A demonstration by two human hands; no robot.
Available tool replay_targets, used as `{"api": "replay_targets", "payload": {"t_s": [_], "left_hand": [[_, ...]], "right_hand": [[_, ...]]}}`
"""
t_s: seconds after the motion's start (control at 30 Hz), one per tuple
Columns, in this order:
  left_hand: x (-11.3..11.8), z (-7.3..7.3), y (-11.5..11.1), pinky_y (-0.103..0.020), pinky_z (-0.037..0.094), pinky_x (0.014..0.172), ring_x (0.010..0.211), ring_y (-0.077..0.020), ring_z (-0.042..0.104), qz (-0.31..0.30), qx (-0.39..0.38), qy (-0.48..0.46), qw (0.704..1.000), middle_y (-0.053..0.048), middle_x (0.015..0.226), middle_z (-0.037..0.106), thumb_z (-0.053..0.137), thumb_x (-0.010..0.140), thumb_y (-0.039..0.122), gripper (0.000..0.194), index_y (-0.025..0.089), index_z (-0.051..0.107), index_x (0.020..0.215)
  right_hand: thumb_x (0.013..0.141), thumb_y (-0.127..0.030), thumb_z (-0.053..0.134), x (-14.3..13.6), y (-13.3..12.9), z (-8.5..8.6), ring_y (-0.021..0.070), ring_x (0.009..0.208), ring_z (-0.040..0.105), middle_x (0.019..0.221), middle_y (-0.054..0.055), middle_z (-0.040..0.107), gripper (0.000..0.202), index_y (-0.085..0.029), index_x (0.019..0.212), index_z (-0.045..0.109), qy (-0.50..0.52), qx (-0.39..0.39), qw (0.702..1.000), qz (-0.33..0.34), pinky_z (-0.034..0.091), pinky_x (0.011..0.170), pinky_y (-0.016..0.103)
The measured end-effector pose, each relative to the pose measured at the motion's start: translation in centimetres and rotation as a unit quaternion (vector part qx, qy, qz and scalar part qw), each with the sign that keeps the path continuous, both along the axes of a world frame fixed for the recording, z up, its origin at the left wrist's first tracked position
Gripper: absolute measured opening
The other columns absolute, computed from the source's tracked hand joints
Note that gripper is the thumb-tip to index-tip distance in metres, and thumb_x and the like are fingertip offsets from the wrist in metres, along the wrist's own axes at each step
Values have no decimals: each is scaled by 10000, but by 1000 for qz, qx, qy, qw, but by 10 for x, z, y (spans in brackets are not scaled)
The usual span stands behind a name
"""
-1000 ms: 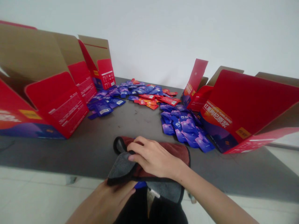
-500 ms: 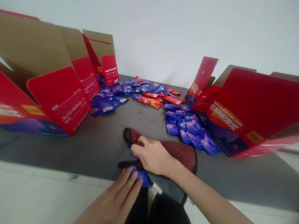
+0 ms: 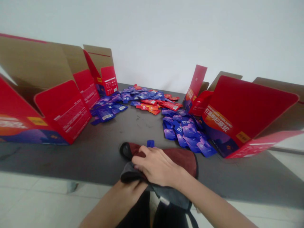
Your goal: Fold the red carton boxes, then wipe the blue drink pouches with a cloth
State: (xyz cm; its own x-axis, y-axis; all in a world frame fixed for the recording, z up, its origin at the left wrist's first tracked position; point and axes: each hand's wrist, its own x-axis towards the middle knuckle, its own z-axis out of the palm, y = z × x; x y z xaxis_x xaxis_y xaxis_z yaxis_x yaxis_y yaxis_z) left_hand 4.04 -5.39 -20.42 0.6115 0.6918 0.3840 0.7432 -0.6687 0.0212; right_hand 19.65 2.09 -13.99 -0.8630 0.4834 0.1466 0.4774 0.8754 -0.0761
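A brown and grey cloth [image 3: 182,158] with black edging lies folded at the table's front edge. My right hand [image 3: 158,164] is closed on it, fingers bent round a fold. Under the cloth's grey flap reaches my left hand [image 3: 130,193]; its fingers are hidden there. A small blue packet end [image 3: 150,143] sticks out behind the cloth, just beyond my right hand. To the right, a pile of blue and purple packets [image 3: 190,129] lies beside an open red box [image 3: 244,107].
Open red boxes [image 3: 68,107] stand on the left of the grey table [image 3: 133,126]. Blue packets [image 3: 104,114] lie near them. Farther back are more blue packets [image 3: 142,95] and red and orange packets [image 3: 152,107]. A white wall [image 3: 152,41] rises behind.
My left hand has moved in under the cloth, and the blue packet near its fingers is no longer visible there. A blue packet end now shows behind the cloth. The view has shifted slightly.
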Motion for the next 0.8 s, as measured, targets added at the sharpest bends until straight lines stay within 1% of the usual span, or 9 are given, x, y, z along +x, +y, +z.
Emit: {"api": "replay_targets", "payload": {"t_s": [0.1, 0.2, 0.27, 0.37, 0.47, 0.57, 0.67, 0.73, 0.8], "left_hand": [[13, 8, 9, -300, 535, 755, 847, -180, 647, 26, -48, -7, 998, -57, 954, 684, 281, 737, -43, 493, 177, 586, 1056], [16, 7, 14, -331, 522, 826, 954, -198, 625, 27, -6, -19, 999, -73, 1012, 677, 290, 744, -40, 475, 155, 598, 1049], [14, 3, 16, -348, 498, 880, 1058, -215, 578, 15, 24, -15, 999, -87, 1080, 656, 306, 753, -33, 459, 142, 601, 1058], [11, 0, 18, -337, 487, 900, 1113, -209, 542, 8, 6, -2, 1000, -93, 1137, 630, 319, 751, -41, 471, 149, 599, 1078], [11, 2, 18, -322, 475, 911, 1136, -195, 523, 24, -47, 3, 999, -88, 1193, 597, 325, 731, -59, 519, 176, 581, 1116], [14, 7, 15, -323, 496, 866, 979, -192, 616, 40, -120, 7, 992, -60, 1041, 669, 351, 724, -38, 499, 201, 599, 1084], [16, 10, 11, -310, 527, 773, 789, -185, 654, 43, -149, 2, 988, -43, 896, 695, 378, 727, 1, 416, 207, 634, 981], [15, 8, 11, -291, 535, 737, 778, -179, 654, 39, -117, -13, 992, -39, 876, 695, 352, 717, -13, 429, 201, 627, 969], [14, 6, 13, -284, 543, 723, 794, -176, 656, 29, -52, -30, 998, -38, 875, 696, 310, 715, -34, 462, 184, 612, 990]], "right_hand": [[921, -367, 316, 0, 19, -17, 141, 718, 522, 902, 21, 496, 231, -277, 972, 522, -8, 9, 999, -31, 299, 562, 246], [933, -362, 266, -3, 48, -26, 145, 715, 540, 951, 30, 511, 263, -284, 1035, 496, -13, 11, 998, -67, 328, 582, 248], [934, -357, 267, -7, 69, -25, 153, 715, 556, 992, 42, 524, 262, -278, 1074, 474, -21, 7, 992, -124, 343, 587, 252], [936, -358, 276, -10, 87, -11, 170, 751, 572, 1027, 51, 535, 258, -265, 1101, 451, -23, 1, 981, -192, 357, 601, 259], [948, -374, 237, -4, 71, 12, 158, 790, 561, 1027, 34, 527, 272, -251, 1084, 439, 37, 10, 985, -169, 364, 640, 257], [946, -386, 248, 4, 33, 23, 134, 744, 544, 977, 13, 523, 266, -255, 1040, 461, 64, 7, 995, -81, 343, 605, 243], [926, -362, 304, 6, 7, 13, 137, 679, 529, 915, 19, 522, 233, -276, 1005, 506, -9, 4, 999, -34, 288, 525, 246], [922, -351, 305, 4, 8, 0, 146, 689, 536, 908, 30, 520, 241, -281, 1003, 521, -39, 0, 999, -38, 288, 521, 248], [928, -360, 276, 0, 22, -12, 150, 711, 547, 936, 35, 517, 269, -288, 1037, 511, -45, -3, 998, -50, 316, 545, 250]]}}
